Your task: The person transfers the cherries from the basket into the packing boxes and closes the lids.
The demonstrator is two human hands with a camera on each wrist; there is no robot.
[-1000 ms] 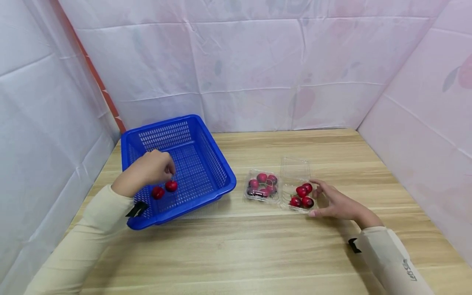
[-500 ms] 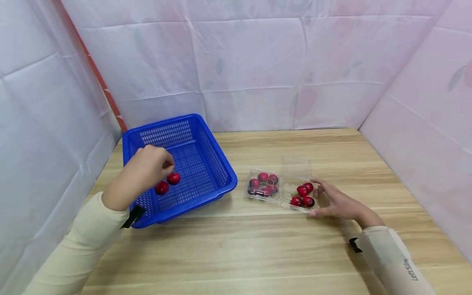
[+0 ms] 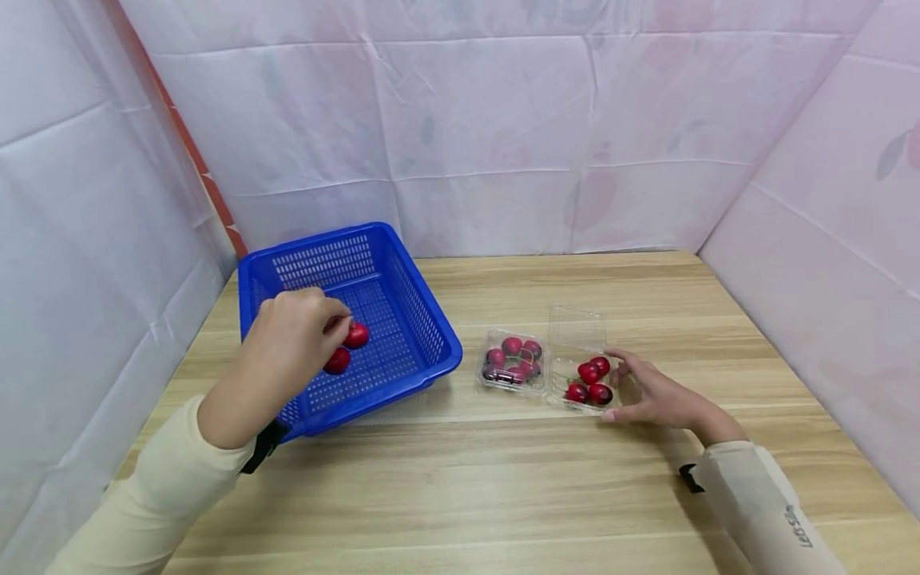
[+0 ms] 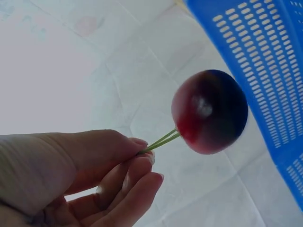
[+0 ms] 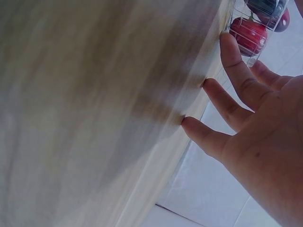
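Observation:
My left hand (image 3: 291,335) is over the blue plastic basket (image 3: 444,351) in the head view, pinching thin green stems (image 4: 163,139) between thumb and fingertips. From them hang two red cherries (image 3: 357,335); in the left wrist view one dark red cherry (image 4: 208,113) shows up close. On the right, my right hand (image 3: 654,399) touches the side of a clear plastic clamshell box (image 3: 564,369) with spread thumb and finger. Its lid stands up at the back, and several cherries (image 3: 589,372) lie inside. In the right wrist view, other fingertips (image 5: 189,123) rest on the table.
A closed clear clamshell box (image 3: 497,382) full of cherries stands just left of the opened one. The wooden table (image 3: 460,487) is bounded by pale cloth walls (image 3: 489,212) at the back and sides.
My left hand has moved right and slightly farther over the basket, carrying the hanging cherries along. My right hand has stayed in place at the opened box.

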